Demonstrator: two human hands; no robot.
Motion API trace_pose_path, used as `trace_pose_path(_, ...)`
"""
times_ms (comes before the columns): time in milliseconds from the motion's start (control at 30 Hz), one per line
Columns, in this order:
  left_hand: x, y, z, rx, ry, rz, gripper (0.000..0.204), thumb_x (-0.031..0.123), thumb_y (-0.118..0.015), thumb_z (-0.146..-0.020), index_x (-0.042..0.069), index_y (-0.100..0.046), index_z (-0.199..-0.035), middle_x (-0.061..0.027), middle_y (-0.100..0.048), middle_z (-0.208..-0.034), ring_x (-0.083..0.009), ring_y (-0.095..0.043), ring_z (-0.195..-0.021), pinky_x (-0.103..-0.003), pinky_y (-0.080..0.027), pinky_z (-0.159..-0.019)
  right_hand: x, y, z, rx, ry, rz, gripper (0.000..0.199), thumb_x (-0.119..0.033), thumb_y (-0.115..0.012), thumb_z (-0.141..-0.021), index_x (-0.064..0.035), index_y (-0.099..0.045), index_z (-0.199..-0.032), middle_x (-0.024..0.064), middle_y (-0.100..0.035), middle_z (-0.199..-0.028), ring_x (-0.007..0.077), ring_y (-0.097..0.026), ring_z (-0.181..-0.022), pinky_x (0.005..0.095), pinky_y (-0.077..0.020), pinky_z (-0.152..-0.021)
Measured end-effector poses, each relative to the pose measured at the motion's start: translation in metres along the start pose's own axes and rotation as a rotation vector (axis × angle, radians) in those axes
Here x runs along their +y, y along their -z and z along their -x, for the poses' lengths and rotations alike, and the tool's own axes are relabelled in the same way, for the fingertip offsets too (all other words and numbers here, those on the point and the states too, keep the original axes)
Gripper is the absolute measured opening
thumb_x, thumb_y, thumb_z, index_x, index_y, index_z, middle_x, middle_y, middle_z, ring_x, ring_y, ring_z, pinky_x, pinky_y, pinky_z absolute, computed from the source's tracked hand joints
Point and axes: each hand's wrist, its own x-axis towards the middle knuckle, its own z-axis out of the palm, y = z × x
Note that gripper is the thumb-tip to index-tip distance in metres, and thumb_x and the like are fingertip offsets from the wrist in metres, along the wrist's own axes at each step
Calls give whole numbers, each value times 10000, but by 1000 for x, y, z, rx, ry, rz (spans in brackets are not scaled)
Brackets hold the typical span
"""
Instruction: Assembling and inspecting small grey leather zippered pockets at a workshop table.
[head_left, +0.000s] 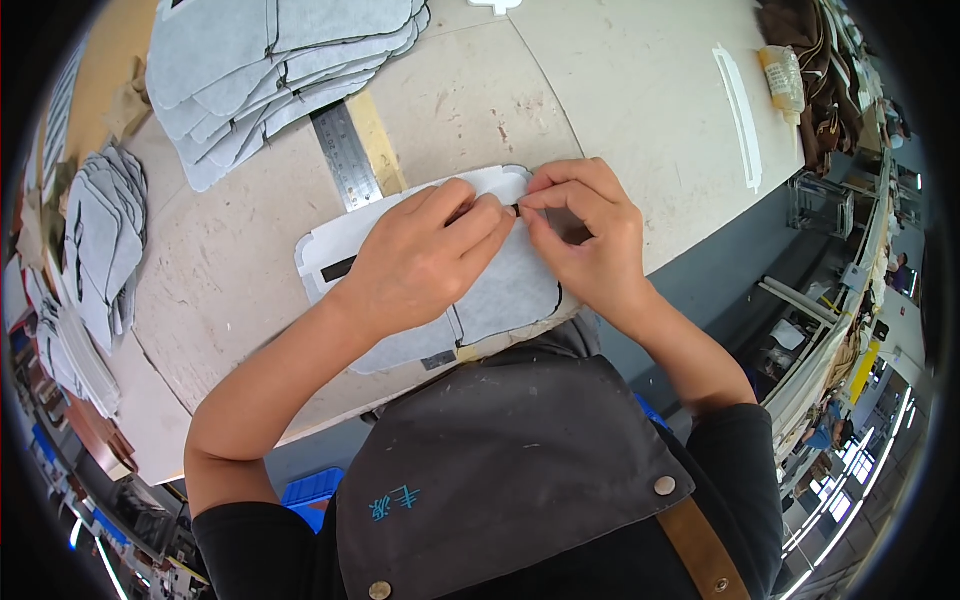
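A light grey, rounded fabric-like panel (510, 275) lies at the table's near edge, in front of me. Along its far side runs a white strip (345, 236) with a narrow dark slot (338, 269) at its left part. My left hand (425, 255) is over the panel, fingers bent and tips pinched together near the strip's right end. My right hand (592, 235) meets it there, thumb and index finger pinched. A small dark bit shows between the two sets of fingertips; what they grip is mostly hidden.
A metal ruler (345, 160) lies beyond the panel, beside a tan tape strip (375, 140). Stacks of similar grey panels (215, 95) (105, 215) are at the far left and left. A plastic bottle (783, 80) and a white strip of material (738, 120) lie at the right.
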Motion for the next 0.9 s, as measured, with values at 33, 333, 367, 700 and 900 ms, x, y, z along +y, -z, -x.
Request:
trace_pose_path(33, 0, 0, 0, -4, 0, -5, 375, 55, -665, -643, -14, -712, -1009, -57, -614, -984, -209, -579, -860, -303, -523, -632, 2, 0, 1, -1, -2, -1, 187, 89, -738, -673, -25, -661, -799, 57, -659, -940, 238, -586, -786, 325, -490, -622)
trace_pose_path(333, -4, -2, -2, 1, -4, -7, 374, 53, -666, -641, -16, -712, -1006, -61, -614, -983, -212, -579, -853, -302, -523, -634, 7, -3, -2, 2, 49, 13, 205, 84, -731, -670, -32, -652, -819, 60, -652, -950, 245, -576, -802, 331, -485, -638)
trace_pose_path(367, -4, -2, -3, 2, -5, -6, 374, 53, -666, -641, -16, -712, -1006, -61, -614, -983, -212, -579, -853, -302, -523, -634, 8, -4, -2, 2, 58, 30, 209, 80, -732, -668, -35, -650, -822, 60, -651, -950, 249, -576, -802, 334, -485, -638)
trace_pose_path(700, -6, -3, -2, 3, 1, 6, 371, 47, -662, -644, -32, -705, -1003, -67, -614, -977, -213, -577, -854, -303, -521, -641, 13, 1, 1, -24, 227, 196, 301, 74, -718, -644, -34, -695, -924, 51, -663, -1003, 248, -585, -800, 338, -504, -653)
trace_pose_path(900, -5, -4, -2, 25, -14, -11, 366, 45, -662, -654, -30, -708, -1009, -64, -618, -982, -211, -581, -858, -300, -527, -646, 10, 12, 8, -130, 378, 410, 440, 7, -689, -608, 2, -699, -1048, 37, -631, -1130, 236, -569, -869, 343, -499, -708)
